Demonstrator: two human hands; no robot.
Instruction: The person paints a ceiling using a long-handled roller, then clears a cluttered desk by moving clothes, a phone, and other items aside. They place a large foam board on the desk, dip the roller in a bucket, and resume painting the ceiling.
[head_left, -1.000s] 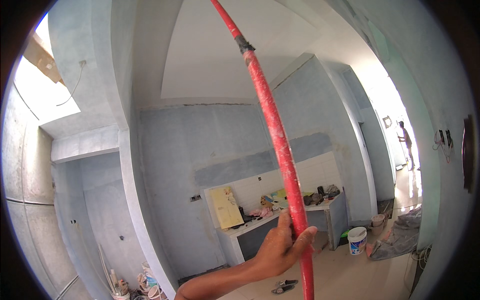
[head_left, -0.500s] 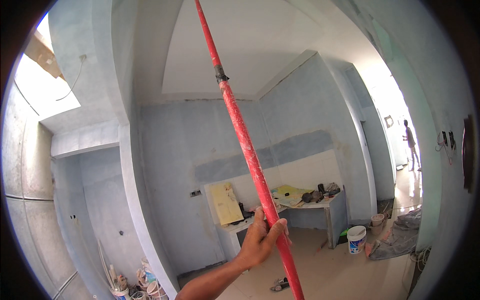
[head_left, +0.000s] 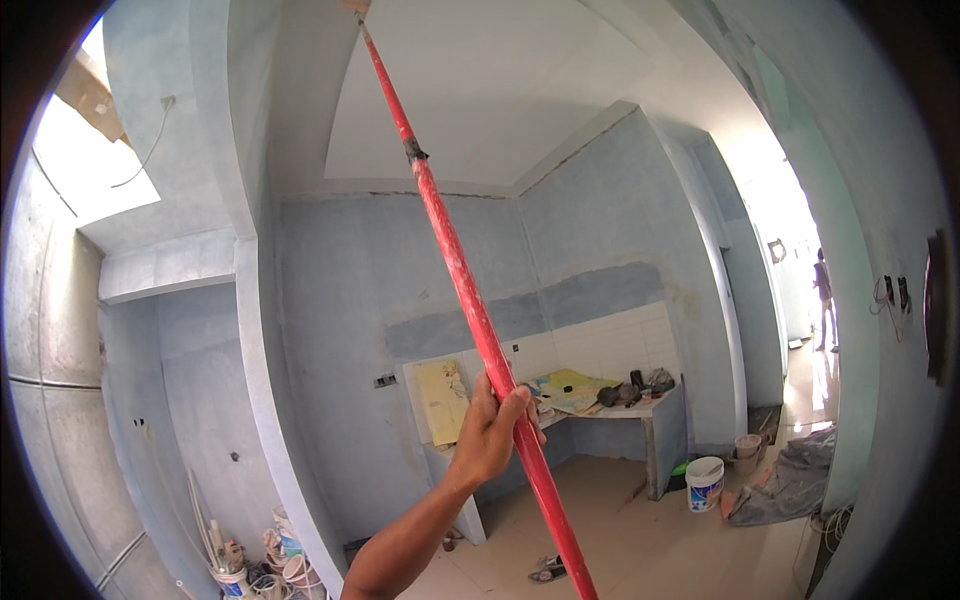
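A long red extension pole [head_left: 464,272], speckled with pale paint, slants from the lower edge up toward the ceiling. My left hand [head_left: 492,432] is wrapped round its lower part, thumb on the right side and fingers curling behind. Dark tape binds a joint [head_left: 415,151] higher up the pole. At its far tip a small pale orange head [head_left: 355,7] is partly cut off by the upper edge, beside the white ceiling [head_left: 470,95]. My right hand is out of view, and the pole's bottom end is hidden below the picture.
A tiled counter [head_left: 650,408] bears yellow sheets and dark items. White bucket [head_left: 705,484], grey sheeting [head_left: 785,483] and sandals [head_left: 547,570] lie on the floor. More buckets [head_left: 232,580] crowd the lower left. A person [head_left: 822,290] stands in the bright far-right opening.
My left hand and the pole have shifted left and slightly up. The pole's tip with its pale orange head has come into view. The far person has moved slightly right.
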